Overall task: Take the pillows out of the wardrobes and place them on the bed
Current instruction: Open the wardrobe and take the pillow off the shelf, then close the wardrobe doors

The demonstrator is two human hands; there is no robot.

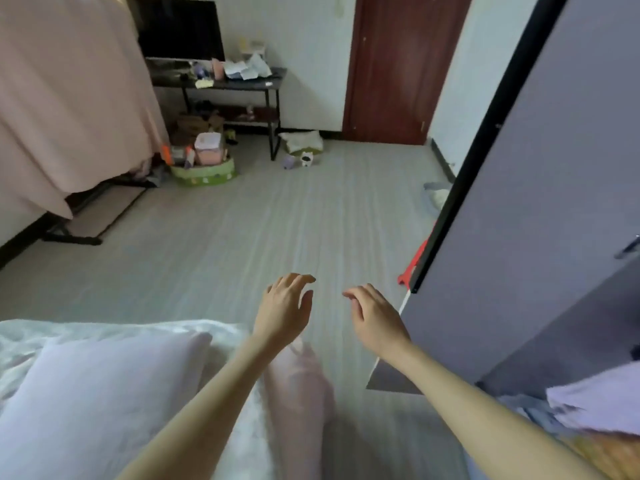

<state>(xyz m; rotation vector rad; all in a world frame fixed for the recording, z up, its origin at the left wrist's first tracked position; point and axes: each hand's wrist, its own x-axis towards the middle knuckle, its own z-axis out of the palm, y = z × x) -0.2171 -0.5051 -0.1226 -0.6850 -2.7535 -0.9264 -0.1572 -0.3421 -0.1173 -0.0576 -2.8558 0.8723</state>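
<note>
nearest the camera, a white pillow (pixel 100 393) lay on the bed (pixel 20 337) at the lower left, its far corner pointing toward the floor. just to its right, a pale pink shape (pixel 298 403), blurred and hard to name, hung beside the bed's edge. both bare forearms reached forward over it. the left hand (pixel 284 310) hovered above the grey floor (pixel 242 230) with its grip loose, fingers spread and slightly curled, holding nothing. the right hand (pixel 374 317) hovered near it, apart from it, fingers bent downward and its grip likewise empty. at the lower right corner some lilac and grey-blue fabric (pixel 595 407) showed, too blurred to tell whether it was a pillow.

the grey wardrobe door (pixel 540 202) stood open on the right, close to the right hand, with a dark handle (pixel 628 249) near the frame's edge and something red (pixel 412 261) behind its black rim.

farther off, pink cloth (pixel 69 98) draped over a dark frame on the left. a green basket (pixel 204 171) of boxes sat on the floor before a dark worktop (pixel 221 83) strewn with papers, a black screen (pixel 180 29) above it. a red-brown door (pixel 398 64) stood shut in the far wall. no writing or label could be read anywhere.
</note>
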